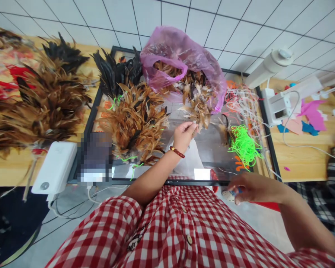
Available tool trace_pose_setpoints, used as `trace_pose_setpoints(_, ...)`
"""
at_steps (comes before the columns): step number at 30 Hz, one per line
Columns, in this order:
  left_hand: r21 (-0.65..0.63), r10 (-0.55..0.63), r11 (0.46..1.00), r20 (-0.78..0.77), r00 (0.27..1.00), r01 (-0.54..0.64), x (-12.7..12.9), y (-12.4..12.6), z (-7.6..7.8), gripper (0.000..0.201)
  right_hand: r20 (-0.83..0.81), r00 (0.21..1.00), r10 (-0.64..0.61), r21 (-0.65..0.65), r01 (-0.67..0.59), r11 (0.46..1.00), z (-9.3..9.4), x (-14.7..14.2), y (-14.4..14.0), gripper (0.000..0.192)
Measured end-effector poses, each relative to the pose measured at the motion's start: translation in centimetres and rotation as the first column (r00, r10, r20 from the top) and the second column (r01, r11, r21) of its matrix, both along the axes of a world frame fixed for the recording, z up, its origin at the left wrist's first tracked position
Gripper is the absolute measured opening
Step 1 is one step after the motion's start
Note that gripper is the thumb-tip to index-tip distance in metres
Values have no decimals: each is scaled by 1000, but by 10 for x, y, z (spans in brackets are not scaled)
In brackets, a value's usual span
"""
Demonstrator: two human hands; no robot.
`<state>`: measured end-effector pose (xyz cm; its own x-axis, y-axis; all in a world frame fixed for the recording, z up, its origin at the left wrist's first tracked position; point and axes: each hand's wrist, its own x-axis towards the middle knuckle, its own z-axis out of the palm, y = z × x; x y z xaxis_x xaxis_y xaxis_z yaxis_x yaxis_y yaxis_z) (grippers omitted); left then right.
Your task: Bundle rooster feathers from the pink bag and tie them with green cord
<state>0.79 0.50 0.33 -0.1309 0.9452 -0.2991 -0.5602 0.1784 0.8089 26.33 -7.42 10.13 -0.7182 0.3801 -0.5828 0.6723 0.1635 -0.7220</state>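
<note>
Red-and-white checked cloth (184,227) fills the nearest part of the view, the person's lap. Just beyond it, to the right of the tray's near edge, the right hand (247,188) hangs low with fingers curled around something small and partly hidden — I cannot tell what it is or how firmly it is gripped.

The black-rimmed tray (167,182) is the landmark. Over its middle the left hand (184,134), a bead bracelet (177,152) at the wrist, pinches a small tuft of feathers (198,117) between fingertips and thumb. The tuft lies at the mouth of the pink plastic bag (181,56), its long axis running from the fingers up and to the right, tips pointing away towards the bag.

On the tray's left half sits a heap of brown feathers (134,123) with black ones behind it; on its right half, a tangle of bright green cord (244,145) and paler cords beyond it. Left of the tray lies a white box (56,167) on a wooden tabletop (8,169), with more brown feathers (41,100) past it. Right of the tray — a white device (279,106) and pink paper scraps (312,113) on wood. Farthest off, a floor of white tiles (240,26).
</note>
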Motion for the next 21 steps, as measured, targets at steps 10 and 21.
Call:
trace_pose_setpoints(10, 126, -414, 902, -15, 910, 412, 0, -14, 9, 43, -675, 511, -532, 43, 747, 663, -49, -89, 72, 36)
trace_pose_setpoints(21, 128, -231, 962, -89, 969, 241, -1, -8, 2, 29, -573, 695, -435, 155, 613, 775, -51, -103, 121, 39)
